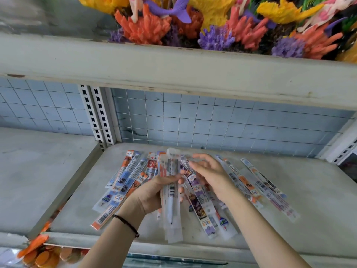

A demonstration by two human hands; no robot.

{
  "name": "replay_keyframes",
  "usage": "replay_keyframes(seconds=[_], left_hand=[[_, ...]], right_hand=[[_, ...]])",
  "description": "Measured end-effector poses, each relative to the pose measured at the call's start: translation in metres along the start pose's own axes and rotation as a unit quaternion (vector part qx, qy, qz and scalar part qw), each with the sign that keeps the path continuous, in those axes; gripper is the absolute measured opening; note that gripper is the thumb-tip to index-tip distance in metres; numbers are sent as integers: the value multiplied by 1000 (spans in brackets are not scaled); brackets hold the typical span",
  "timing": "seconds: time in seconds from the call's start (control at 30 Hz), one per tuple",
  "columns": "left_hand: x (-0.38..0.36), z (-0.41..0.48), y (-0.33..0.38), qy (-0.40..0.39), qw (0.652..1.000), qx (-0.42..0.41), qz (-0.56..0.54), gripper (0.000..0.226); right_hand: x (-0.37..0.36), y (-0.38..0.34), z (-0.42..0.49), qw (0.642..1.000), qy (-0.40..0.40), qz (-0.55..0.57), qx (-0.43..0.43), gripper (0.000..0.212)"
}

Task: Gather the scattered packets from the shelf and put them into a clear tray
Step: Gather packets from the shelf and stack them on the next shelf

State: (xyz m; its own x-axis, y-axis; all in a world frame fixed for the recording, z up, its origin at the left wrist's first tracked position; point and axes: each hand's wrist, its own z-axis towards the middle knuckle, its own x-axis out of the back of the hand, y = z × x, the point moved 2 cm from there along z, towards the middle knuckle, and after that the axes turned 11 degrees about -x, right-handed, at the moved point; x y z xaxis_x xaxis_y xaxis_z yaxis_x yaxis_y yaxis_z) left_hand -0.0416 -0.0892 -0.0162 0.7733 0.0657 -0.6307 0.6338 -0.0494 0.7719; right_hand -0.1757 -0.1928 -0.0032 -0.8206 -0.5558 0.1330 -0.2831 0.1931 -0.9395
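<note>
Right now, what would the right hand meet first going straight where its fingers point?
Probably the bundle of packets held by the left hand; the right hand looks nearly against it, though depth is unclear.

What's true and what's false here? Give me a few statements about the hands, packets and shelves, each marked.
The left hand grips a bunch of packets. True.
The right hand holds a clear tray. False: it holds no tray; its fingers reach toward the bunch.
Loose packets lie on the lower shelf. True.
The upper shelf carries books. False: it carries coloured coral ornaments.
A dark bracelet sits on the left wrist. True.
</note>
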Motion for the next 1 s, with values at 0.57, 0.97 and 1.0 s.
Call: replay_keyframes(seconds=[0.57,0.97,1.0], left_hand=[[18,3,-6,89,990,-16,-111,6],[20,5,2,142,988,-54,-35,17],[18,6,3,152,986,-60,-24,21]], right_hand=[[0,15,8,898,170,-405,-25,49],[20,5,8,996,78,30,-32,27],[22,3,6,994,60,81,-32,27]])
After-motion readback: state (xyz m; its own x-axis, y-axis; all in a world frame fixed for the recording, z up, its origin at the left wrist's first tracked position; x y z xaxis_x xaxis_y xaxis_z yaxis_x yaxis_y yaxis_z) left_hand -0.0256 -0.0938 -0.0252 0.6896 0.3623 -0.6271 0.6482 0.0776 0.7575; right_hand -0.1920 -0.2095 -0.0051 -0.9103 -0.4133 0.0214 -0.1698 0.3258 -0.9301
